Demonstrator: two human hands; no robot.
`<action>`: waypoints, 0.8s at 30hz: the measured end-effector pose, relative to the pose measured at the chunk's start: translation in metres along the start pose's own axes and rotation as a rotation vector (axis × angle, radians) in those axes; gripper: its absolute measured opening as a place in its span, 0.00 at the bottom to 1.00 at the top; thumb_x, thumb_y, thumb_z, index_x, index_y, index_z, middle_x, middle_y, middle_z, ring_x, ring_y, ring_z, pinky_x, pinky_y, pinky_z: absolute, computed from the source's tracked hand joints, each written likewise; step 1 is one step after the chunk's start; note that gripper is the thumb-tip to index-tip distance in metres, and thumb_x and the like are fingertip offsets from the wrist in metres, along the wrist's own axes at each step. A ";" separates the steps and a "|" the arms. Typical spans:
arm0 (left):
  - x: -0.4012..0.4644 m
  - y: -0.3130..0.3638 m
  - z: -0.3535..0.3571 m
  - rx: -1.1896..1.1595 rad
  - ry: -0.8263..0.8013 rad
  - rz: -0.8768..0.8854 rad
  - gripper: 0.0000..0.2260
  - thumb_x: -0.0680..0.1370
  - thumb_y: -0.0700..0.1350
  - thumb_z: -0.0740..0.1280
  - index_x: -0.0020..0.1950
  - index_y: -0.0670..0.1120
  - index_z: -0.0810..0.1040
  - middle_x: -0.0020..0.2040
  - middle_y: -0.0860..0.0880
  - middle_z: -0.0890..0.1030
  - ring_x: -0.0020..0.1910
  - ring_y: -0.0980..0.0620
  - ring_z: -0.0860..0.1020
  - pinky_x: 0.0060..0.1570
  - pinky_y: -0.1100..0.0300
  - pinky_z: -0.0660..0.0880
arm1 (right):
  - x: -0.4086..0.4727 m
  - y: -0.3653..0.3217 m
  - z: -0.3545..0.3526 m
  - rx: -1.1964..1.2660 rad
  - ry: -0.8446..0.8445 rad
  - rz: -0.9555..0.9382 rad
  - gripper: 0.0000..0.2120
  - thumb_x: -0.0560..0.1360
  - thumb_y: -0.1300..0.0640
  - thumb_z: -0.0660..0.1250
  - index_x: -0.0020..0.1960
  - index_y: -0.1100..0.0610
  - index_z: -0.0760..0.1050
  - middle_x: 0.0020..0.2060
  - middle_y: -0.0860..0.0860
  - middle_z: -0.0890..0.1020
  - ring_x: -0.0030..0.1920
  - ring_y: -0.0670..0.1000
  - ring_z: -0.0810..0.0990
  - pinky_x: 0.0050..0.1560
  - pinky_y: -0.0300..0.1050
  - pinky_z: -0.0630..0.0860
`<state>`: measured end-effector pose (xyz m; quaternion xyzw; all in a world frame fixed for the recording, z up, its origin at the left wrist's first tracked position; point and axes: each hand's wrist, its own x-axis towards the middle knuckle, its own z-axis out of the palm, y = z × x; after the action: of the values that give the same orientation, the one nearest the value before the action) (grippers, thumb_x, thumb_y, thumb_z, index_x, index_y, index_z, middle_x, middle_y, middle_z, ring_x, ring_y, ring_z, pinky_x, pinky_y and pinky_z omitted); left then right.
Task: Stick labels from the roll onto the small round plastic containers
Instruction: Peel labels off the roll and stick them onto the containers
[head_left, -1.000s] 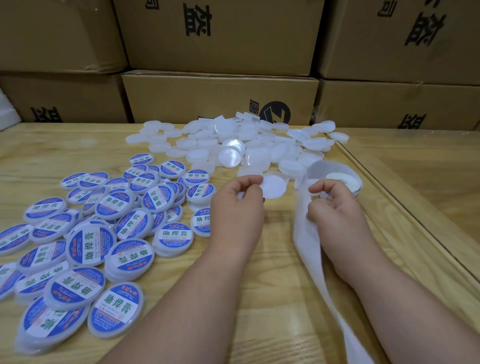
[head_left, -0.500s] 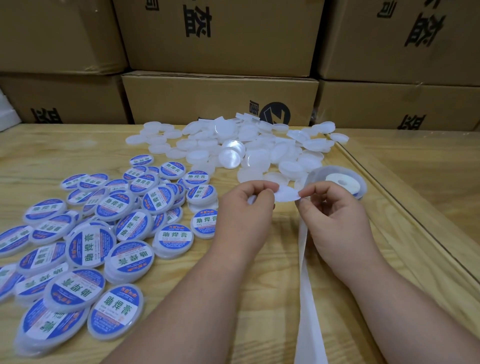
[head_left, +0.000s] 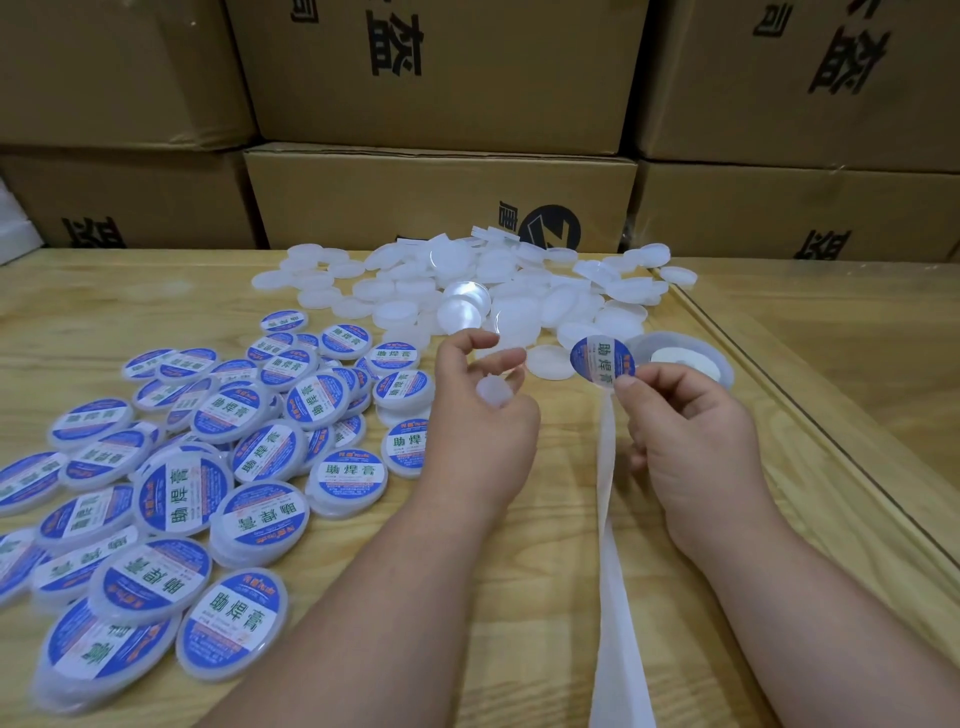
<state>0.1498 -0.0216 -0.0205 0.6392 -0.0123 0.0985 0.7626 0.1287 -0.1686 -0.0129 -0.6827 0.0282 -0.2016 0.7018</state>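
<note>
Label (head_left: 602, 361), freshly peeled, is pinched by the right hand (head_left: 691, 431); the left hand (head_left: 483, 415) cradles a blank container (head_left: 494, 391), which probably receives it next.

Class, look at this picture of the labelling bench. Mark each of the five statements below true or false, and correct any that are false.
1. The right hand pinches a peeled blue label by its edge. True.
2. The labelled containers lie mostly on the right side of the table. False: they lie on the left; the right side holds the label roll.
3. The unlabelled white containers are heaped at the far side of the table, in front of the cardboard boxes. True.
4. The left hand holds a pair of scissors. False: it grips a small white container.
5. A strip of white backing tape trails from near the right hand toward the viewer. True.
</note>
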 end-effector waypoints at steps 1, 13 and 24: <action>0.000 0.000 -0.001 -0.005 -0.007 0.004 0.28 0.73 0.33 0.63 0.53 0.70 0.71 0.58 0.59 0.80 0.58 0.63 0.81 0.43 0.58 0.83 | 0.000 -0.001 0.000 0.009 -0.002 0.005 0.06 0.74 0.54 0.73 0.39 0.46 0.82 0.30 0.42 0.76 0.29 0.44 0.71 0.34 0.46 0.71; -0.005 0.014 -0.001 -0.005 -0.014 -0.062 0.13 0.69 0.46 0.58 0.53 0.51 0.68 0.42 0.49 0.87 0.30 0.45 0.84 0.21 0.62 0.66 | 0.003 -0.003 -0.002 0.161 -0.041 0.123 0.09 0.75 0.56 0.72 0.37 0.48 0.81 0.26 0.46 0.69 0.26 0.47 0.64 0.25 0.40 0.65; 0.000 0.015 -0.004 -0.271 -0.096 -0.124 0.13 0.82 0.39 0.53 0.50 0.45 0.77 0.38 0.45 0.84 0.31 0.44 0.82 0.22 0.62 0.68 | 0.003 -0.014 -0.006 0.452 -0.464 0.584 0.07 0.71 0.55 0.67 0.35 0.53 0.75 0.24 0.45 0.60 0.21 0.42 0.56 0.19 0.33 0.50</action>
<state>0.1471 -0.0149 -0.0065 0.5339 -0.0223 0.0182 0.8451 0.1262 -0.1747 0.0013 -0.5026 0.0167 0.1631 0.8488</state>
